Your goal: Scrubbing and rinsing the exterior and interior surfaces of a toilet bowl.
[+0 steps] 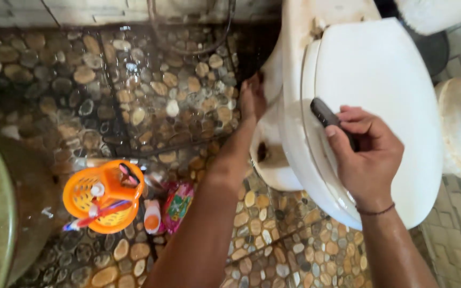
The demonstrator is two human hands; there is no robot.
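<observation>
**Hands at the side of a white toilet**

Two bare forearms come up from the bottom edge, over a wet floor of rounded pebbles (150,101). Nearest on the right side, the right hand (366,160), a thin cord at its wrist, is curled shut around a small dark tool (324,113) whose tip rests on the rim of the closed white toilet lid (380,90). What kind of tool it is cannot be told; it looks like a short handle or brush.

Farther up, the left hand (253,98) reaches into the dark gap beside the toilet bowl (278,160), fingers together and pressed to the stained outer wall; whether it grips anything there is hidden. The work in hand looks like scrubbing or scraping at the seat's edge and the bowl's side, and a next stroke would seem to call for steady pressure along that rim while the left hand braces.

Off to the left, well apart from both hands, an orange plastic basket (102,194) lies beside some small bottles and a bright sachet.
</observation>
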